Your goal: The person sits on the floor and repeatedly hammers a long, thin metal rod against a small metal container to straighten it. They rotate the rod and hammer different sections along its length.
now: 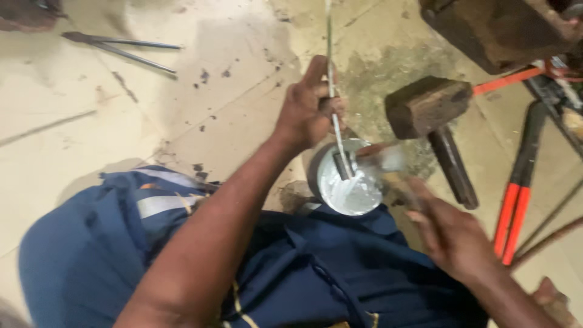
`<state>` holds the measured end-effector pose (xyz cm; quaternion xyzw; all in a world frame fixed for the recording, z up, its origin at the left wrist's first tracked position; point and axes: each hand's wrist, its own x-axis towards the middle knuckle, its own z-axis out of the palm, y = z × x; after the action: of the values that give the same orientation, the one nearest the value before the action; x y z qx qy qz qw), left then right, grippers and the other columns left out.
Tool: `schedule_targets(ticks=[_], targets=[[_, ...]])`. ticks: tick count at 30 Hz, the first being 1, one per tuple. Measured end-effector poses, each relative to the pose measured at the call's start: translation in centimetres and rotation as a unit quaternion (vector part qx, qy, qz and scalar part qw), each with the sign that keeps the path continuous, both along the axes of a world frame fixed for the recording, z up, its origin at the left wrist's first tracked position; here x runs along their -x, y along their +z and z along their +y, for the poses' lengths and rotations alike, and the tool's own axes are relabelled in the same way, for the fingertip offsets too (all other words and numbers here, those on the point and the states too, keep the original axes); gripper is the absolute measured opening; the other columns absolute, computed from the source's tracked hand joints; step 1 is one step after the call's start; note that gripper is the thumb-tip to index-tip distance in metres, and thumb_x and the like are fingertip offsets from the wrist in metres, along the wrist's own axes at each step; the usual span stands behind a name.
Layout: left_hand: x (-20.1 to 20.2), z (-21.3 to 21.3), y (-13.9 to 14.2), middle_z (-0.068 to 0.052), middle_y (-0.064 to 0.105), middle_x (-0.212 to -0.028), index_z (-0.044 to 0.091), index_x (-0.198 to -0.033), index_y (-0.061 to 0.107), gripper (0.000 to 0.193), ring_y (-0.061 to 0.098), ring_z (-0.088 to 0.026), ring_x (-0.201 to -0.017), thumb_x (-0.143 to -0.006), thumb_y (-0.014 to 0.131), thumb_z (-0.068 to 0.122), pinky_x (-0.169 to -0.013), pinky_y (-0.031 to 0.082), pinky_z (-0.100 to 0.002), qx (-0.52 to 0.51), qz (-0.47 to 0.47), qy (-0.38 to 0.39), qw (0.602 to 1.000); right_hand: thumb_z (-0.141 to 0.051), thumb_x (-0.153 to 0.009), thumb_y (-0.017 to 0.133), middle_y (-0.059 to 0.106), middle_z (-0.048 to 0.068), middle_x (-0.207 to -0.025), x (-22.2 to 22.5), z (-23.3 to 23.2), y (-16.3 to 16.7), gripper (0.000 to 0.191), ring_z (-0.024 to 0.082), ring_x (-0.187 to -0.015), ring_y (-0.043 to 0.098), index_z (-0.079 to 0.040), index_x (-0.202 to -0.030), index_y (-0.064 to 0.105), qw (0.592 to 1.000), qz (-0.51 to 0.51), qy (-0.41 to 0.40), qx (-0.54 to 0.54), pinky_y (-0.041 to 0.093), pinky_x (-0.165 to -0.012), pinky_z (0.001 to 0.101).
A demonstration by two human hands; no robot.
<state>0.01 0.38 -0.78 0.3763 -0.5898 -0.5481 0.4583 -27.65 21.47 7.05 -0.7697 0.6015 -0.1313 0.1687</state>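
My left hand (306, 109) is closed around a thin metal rod (331, 67) whose lower end stands on the white top of a round tin (349, 182). The tin rests between my knees, on my blue trousers (152, 237). My right hand (452, 234) is blurred with motion; it grips the handle of a small hammer (382, 159) whose head is at the rod's lower end, over the tin.
A heavy rusty sledgehammer (428, 106) lies on the concrete floor right of the tin. Red-handled bolt cutters (516, 200) lie further right. A dark metal block (498, 30) sits at the top right. Long metal tongs (121, 48) lie at the top left.
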Motion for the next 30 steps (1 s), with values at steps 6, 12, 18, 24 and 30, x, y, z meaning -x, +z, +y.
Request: schedule_targets(ticks=[6, 12, 18, 24, 30], targets=[[-0.7, 0.4, 0.1, -0.009, 0.071, -0.094, 0.007, -0.146, 0.028, 0.062, 0.076, -0.019, -0.071, -0.098, 0.063, -0.009, -0.058, 0.071, -0.031, 0.099, 0.026, 0.014, 0.995, -0.018, -0.094, 0.065, 0.071, 0.018, -0.091, 0.6, 1.4, -1.1, 0.037, 0.027, -0.075, 0.068, 0.005, -0.123, 0.066, 0.998, -0.019, -0.041, -0.035, 0.055, -0.061, 0.0372], [-0.1, 0.2, 1.8, -0.013, 0.064, -0.097, 0.006, -0.116, 0.047, 0.030, 0.074, -0.022, -0.065, -0.096, 0.060, -0.011, -0.052, 0.066, -0.036, 0.025, 0.014, -0.006, 1.000, -0.020, -0.097, 0.060, 0.069, 0.024, -0.105, -0.3, -0.6, -0.5, 0.049, 0.035, -0.086, 0.069, 0.004, -0.140, 0.058, 0.999, -0.016, 0.022, 0.028, 0.054, -0.068, 0.0366], [-0.7, 0.2, 1.1, -0.008, 0.072, -0.081, 0.007, -0.126, 0.037, 0.035, 0.077, -0.017, -0.067, -0.100, 0.055, -0.008, -0.053, 0.070, -0.031, -0.007, 0.003, -0.018, 1.000, -0.021, -0.097, 0.064, 0.071, 0.020, -0.096, -1.8, -0.6, 2.8, 0.043, 0.031, -0.078, 0.071, -0.001, -0.135, 0.062, 0.992, -0.093, -0.073, -0.033, 0.055, -0.066, 0.0362], [0.1, 0.3, -0.1, -0.015, 0.070, -0.084, 0.009, -0.143, 0.037, 0.055, 0.072, -0.021, -0.069, -0.098, 0.060, -0.014, -0.059, 0.067, -0.036, -0.025, 0.064, -0.023, 0.997, -0.022, -0.098, 0.068, 0.073, 0.015, -0.087, -1.1, -1.2, 0.6, 0.037, 0.026, -0.070, 0.073, -0.005, -0.131, 0.066, 0.995, 0.029, -0.083, -0.051, 0.056, -0.064, 0.0358], [-0.6, 0.3, -0.6, -0.011, 0.070, -0.092, 0.009, -0.149, 0.020, 0.065, 0.076, -0.017, -0.073, -0.100, 0.057, -0.012, -0.061, 0.071, -0.031, 0.168, 0.012, 0.003, 0.986, -0.024, -0.098, 0.066, 0.071, 0.014, -0.083, -1.2, -0.7, 1.9, 0.040, 0.025, -0.067, 0.070, -0.007, -0.134, 0.063, 0.991, -0.104, -0.069, -0.050, 0.054, -0.061, 0.0371]])
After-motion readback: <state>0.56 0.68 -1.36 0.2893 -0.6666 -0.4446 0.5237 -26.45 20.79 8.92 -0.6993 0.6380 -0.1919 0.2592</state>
